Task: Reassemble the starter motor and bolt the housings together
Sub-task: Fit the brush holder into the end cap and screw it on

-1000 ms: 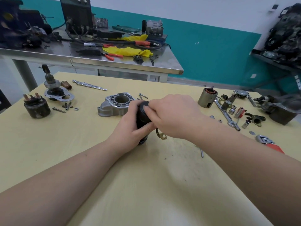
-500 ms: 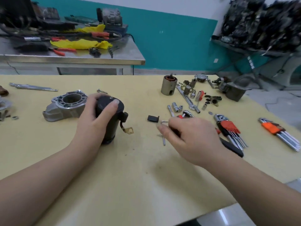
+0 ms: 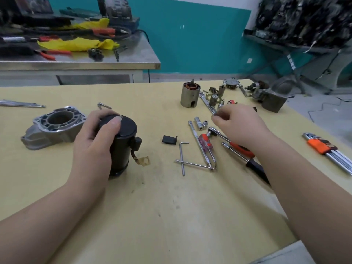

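Yellow surface (image 3: 171, 216) carries the upright black cylindrical motor housing (image 3: 122, 145); my left hand (image 3: 93, 143) grips it. Right of it, my right hand (image 3: 240, 124) hovers, fingers curled; grasp indeterminate.

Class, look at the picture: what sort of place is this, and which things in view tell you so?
Probably an auto-repair training workshop: a ratchet and sockets lie on the yellow table, a steel bench holds pliers and cables, and motor parts are heaped on a rack.
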The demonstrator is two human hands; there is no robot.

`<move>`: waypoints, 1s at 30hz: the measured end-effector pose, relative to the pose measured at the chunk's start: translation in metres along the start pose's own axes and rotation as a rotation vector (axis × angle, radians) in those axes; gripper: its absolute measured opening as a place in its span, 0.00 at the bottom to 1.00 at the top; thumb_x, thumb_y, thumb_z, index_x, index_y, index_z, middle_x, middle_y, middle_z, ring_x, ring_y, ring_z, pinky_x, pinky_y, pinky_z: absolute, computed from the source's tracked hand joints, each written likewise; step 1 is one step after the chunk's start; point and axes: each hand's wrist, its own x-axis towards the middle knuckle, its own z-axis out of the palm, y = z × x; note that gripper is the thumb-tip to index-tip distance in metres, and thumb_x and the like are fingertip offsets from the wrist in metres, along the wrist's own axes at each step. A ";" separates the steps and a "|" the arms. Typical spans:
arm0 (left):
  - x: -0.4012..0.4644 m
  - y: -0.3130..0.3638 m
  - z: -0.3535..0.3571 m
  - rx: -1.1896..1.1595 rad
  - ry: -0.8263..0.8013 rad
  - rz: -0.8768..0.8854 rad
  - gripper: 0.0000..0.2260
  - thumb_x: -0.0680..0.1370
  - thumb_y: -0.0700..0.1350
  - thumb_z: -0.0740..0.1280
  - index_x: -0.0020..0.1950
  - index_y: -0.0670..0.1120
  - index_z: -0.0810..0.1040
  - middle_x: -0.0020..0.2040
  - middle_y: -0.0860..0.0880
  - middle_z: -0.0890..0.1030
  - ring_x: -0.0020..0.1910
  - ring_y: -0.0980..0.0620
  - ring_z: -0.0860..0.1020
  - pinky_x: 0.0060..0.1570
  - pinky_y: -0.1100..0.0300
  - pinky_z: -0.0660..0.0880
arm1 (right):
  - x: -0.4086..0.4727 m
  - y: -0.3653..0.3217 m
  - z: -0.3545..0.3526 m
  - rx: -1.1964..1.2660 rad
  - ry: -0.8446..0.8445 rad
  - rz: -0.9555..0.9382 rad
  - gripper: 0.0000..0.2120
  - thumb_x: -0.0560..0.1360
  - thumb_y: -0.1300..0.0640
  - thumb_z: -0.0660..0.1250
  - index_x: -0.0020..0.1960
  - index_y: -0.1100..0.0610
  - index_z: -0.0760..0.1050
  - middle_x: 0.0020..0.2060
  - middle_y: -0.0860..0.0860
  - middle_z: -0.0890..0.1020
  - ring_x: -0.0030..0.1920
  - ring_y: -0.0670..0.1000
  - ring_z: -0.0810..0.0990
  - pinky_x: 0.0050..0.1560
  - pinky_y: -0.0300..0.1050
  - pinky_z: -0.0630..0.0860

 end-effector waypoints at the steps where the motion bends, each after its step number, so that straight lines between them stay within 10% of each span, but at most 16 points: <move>1: -0.001 0.000 0.001 0.002 -0.001 0.008 0.10 0.80 0.54 0.67 0.57 0.51 0.79 0.49 0.34 0.81 0.37 0.40 0.87 0.33 0.52 0.79 | 0.005 -0.004 0.002 -0.029 -0.028 0.001 0.10 0.83 0.47 0.65 0.57 0.48 0.84 0.47 0.46 0.85 0.48 0.50 0.81 0.48 0.49 0.81; 14: -0.001 0.000 0.003 0.089 -0.010 0.117 0.08 0.81 0.57 0.62 0.53 0.57 0.79 0.44 0.44 0.82 0.36 0.53 0.86 0.36 0.65 0.79 | 0.025 -0.017 0.011 -0.050 -0.042 0.023 0.11 0.83 0.55 0.65 0.61 0.48 0.84 0.53 0.48 0.85 0.53 0.53 0.82 0.55 0.55 0.83; 24: 0.000 -0.001 -0.002 0.153 -0.016 0.070 0.12 0.80 0.60 0.64 0.57 0.55 0.78 0.52 0.34 0.81 0.46 0.36 0.85 0.49 0.37 0.81 | 0.024 -0.012 0.004 0.019 -0.117 -0.090 0.04 0.81 0.52 0.70 0.48 0.45 0.80 0.40 0.39 0.79 0.42 0.40 0.77 0.36 0.38 0.69; 30: 0.000 0.000 -0.001 0.160 -0.014 0.055 0.14 0.80 0.61 0.63 0.58 0.54 0.78 0.52 0.36 0.82 0.48 0.35 0.85 0.47 0.37 0.82 | 0.006 -0.031 -0.001 -0.173 -0.292 -0.115 0.10 0.78 0.42 0.71 0.44 0.45 0.83 0.39 0.43 0.84 0.43 0.46 0.82 0.44 0.48 0.83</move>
